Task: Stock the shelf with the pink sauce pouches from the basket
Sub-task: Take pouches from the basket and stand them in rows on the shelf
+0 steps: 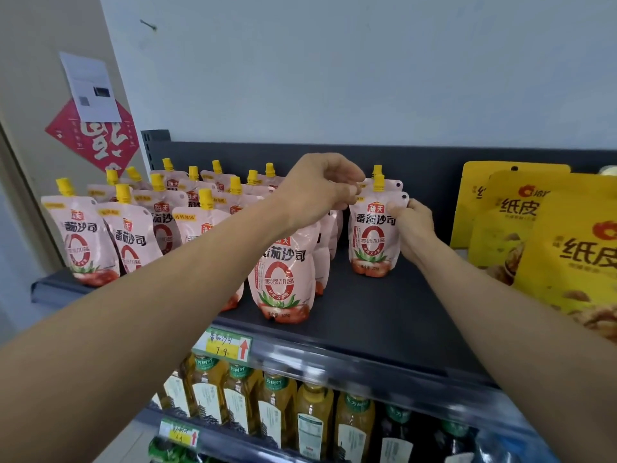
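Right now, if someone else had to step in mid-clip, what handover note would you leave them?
Left hand: fingers pinched at the top left corner of the rightmost pink sauce pouch.
Right hand: gripping that same pouch's right edge; it stands upright on the dark top shelf, with another pouch directly behind it.
Done: many pouches already stand in rows to the left, one alone at the shelf front.
Left: release this pouch, fill the bare shelf in front of it, beside the yellow nut bags. The basket is out of view, so the remaining stock is unknown.
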The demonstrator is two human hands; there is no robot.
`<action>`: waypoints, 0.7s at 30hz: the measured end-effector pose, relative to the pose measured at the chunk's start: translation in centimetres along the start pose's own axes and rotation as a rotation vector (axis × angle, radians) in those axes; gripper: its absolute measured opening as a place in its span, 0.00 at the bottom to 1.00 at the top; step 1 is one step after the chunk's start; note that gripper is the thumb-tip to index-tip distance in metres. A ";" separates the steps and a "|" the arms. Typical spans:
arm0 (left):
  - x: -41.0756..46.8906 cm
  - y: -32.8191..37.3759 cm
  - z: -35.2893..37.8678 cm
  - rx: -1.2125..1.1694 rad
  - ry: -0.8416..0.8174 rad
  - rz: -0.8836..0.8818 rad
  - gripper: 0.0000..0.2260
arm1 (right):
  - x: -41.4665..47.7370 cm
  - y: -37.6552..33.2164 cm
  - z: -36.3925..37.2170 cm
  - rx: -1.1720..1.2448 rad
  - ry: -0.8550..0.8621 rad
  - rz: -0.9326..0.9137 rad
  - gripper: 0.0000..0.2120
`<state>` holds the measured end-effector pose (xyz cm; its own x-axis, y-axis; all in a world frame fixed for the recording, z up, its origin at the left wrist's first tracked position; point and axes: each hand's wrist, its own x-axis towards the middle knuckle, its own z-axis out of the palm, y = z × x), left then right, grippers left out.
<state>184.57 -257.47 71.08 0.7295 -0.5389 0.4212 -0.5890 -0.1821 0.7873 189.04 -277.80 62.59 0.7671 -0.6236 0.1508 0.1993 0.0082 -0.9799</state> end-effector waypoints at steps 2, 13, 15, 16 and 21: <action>-0.3 0.3 -0.1 0.009 -0.006 0.009 0.08 | -0.3 0.0 -0.2 -0.022 -0.006 -0.008 0.06; -2.8 1.1 -0.5 0.000 -0.092 0.054 0.08 | -2.7 -0.8 -0.5 -0.221 0.123 -0.078 0.09; -3.3 1.2 -0.8 -0.001 -0.102 0.060 0.08 | -3.1 -0.9 -0.5 -0.231 0.110 -0.079 0.08; -3.6 1.3 -0.9 -0.001 -0.105 0.062 0.08 | -3.3 -0.9 -0.5 -0.232 0.088 -0.068 0.09; -4.4 1.4 -1.6 0.002 -0.089 0.048 0.08 | -3.7 0.3 -0.5 -0.267 -0.006 0.030 0.13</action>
<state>181.04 -254.03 71.06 0.6665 -0.6182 0.4166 -0.6236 -0.1561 0.7660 185.90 -275.89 61.63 0.7739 -0.6217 0.1206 0.0088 -0.1800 -0.9836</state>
